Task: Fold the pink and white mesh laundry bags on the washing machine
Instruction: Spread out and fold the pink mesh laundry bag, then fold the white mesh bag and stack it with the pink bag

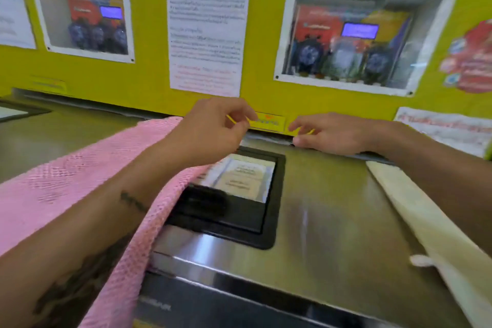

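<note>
A pink mesh laundry bag (66,184) lies spread over the left side of the steel washing machine top (332,208), and its edge hangs over the front. My left forearm rests across it. A white mesh laundry bag (426,234) lies along the right side, under my right arm. My left hand (210,130) is raised near the back wall and pinches a thin yellow band (232,119) between its fingertips. My right hand (332,136), close beside it, pinches the band's other end. The band's middle is lost against the yellow wall.
A black-framed lid panel (269,221) with a paper label sits in the machine top, its left edge covered by the pink bag. The yellow wall (149,74) directly behind carries a printed notice (207,26) and two framed windows. Another machine top lies at far left.
</note>
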